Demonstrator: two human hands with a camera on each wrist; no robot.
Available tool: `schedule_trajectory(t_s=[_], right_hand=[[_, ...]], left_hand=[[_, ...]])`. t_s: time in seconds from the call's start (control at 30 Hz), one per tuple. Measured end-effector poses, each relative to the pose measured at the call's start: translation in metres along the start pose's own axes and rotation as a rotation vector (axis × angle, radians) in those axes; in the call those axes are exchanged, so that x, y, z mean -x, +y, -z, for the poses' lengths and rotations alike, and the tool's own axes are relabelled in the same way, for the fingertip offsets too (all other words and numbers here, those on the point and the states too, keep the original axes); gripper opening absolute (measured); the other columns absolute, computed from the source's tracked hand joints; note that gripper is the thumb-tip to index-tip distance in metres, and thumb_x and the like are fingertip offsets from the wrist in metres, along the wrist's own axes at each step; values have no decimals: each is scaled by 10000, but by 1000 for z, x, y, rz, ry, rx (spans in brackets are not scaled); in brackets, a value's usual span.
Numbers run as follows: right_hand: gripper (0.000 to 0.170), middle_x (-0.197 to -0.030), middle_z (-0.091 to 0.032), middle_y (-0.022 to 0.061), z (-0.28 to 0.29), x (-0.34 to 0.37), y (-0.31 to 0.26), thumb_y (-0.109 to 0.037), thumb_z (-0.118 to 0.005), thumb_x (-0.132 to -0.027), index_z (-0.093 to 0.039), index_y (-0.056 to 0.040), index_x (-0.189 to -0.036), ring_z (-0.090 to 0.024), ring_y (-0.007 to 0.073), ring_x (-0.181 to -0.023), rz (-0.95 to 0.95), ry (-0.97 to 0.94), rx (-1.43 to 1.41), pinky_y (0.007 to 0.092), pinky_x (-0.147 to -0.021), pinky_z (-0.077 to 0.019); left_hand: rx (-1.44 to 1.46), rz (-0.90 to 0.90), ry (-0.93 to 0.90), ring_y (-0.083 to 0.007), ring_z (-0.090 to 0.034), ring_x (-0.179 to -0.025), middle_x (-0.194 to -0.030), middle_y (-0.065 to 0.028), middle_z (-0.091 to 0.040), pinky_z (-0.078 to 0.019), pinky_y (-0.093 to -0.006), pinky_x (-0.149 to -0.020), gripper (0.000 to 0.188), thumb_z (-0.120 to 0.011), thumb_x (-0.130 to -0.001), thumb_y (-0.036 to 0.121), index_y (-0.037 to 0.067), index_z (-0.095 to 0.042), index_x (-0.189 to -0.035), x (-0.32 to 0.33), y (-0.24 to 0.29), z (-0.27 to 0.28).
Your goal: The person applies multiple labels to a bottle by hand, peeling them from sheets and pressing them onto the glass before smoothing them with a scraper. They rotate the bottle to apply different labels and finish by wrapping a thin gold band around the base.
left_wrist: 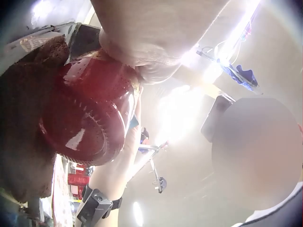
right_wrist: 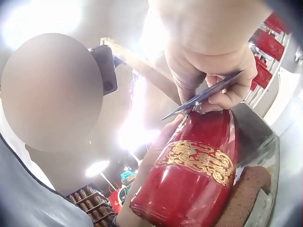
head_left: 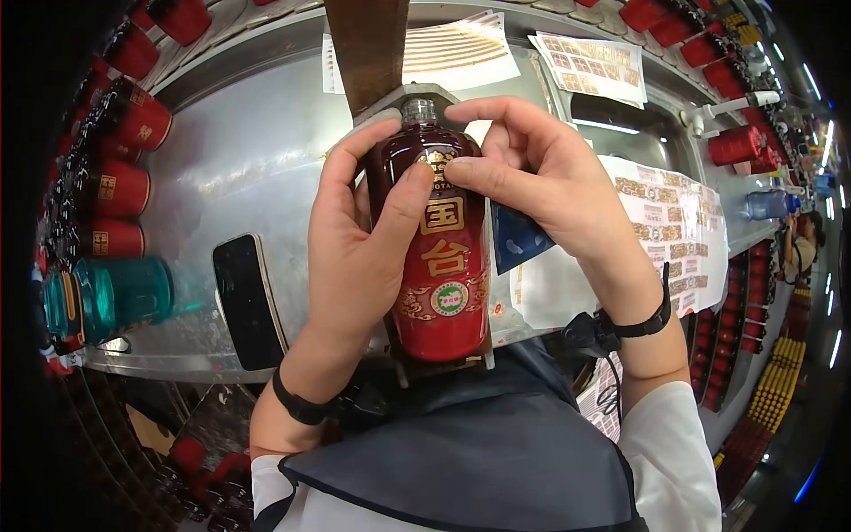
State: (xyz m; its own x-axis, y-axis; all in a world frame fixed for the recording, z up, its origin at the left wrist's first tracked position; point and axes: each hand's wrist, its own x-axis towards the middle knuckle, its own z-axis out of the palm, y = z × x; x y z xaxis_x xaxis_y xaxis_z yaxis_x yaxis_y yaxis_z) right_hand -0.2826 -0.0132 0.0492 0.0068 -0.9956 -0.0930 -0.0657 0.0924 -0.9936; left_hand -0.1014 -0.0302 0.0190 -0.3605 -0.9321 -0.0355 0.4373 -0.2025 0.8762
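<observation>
A red glass bottle [head_left: 443, 328] with gold characters and a round green-and-white emblem lies on its back, its clear threaded neck pointing away from me. My left hand [head_left: 355, 217] curls along its left side, thumb pressed on the small gold lettering near the shoulder. From the right, my right hand [head_left: 554, 182] reaches over, thumb tip on that same lettering and index finger by the neck. A thin, flat blue card [right_wrist: 203, 97] is gripped in the right hand's curled fingers. Beneath the bottle, a brown rough pad [right_wrist: 246, 191] shows in the right wrist view.
A phone [head_left: 248, 301] and a teal jar [head_left: 124, 293] are on the metal table at left, near red cups [head_left: 120, 188]. Label sheets [head_left: 678, 226] spread at right; more sheets [head_left: 461, 53] lie behind. A brown upright bar [head_left: 368, 53] rises beyond the neck.
</observation>
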Motion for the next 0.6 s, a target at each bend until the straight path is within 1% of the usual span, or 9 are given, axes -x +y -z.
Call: schedule_trajectory(t_s=[0.4,0.47,0.5,0.57,0.6], right_hand=[[434,-709,-485,-111,2,-1,0,-159,-813,-844,-646,-4,-1213,-405,-22,-623,-7,-13,30,161,-553,-324],[416,-724,-520,-104,3,-1,0,-151,-795,-862,-643,-3,-1220,-444,-12,-642,-6,-31,32,157,-572,-353],[416,-724,-520,-104,5,-2,0,-151,-795,-862,-643,-3,-1220,-444,-12,-642,-5,-29,32,157,-572,-353],[334,-745,-567,-81,9,-5,0,-202,-717,-936,-660,-3,-1198,-513,3,-681,10,-13,-40,162,-601,-401],[305,-804,-625,-38,19,-10,-1,-262,-620,-1002,-682,-6,-1157,-574,21,-726,41,56,-20,172,-645,-446]], left_hand=[[16,-18,-15,-145,-618,-1099,-1238,-141,-617,-526,-280,-935,417,-590,-1008,62,-2,-410,-1378,1,-2,0],[11,-18,-18,-144,-616,-1102,-1240,-141,-618,-525,-278,-935,418,-588,-1007,56,-2,-408,-1379,1,-1,-1],[21,-4,-13,-142,-614,-1101,-1235,-135,-617,-525,-278,-935,427,-595,-999,47,1,-406,-1379,1,-1,-1],[29,10,-10,-140,-613,-1101,-1231,-129,-616,-524,-278,-936,436,-602,-992,39,3,-404,-1379,1,0,-1],[17,22,-4,-136,-610,-1098,-1225,-123,-614,-523,-278,-938,446,-613,-983,32,6,-404,-1377,1,1,-2]])
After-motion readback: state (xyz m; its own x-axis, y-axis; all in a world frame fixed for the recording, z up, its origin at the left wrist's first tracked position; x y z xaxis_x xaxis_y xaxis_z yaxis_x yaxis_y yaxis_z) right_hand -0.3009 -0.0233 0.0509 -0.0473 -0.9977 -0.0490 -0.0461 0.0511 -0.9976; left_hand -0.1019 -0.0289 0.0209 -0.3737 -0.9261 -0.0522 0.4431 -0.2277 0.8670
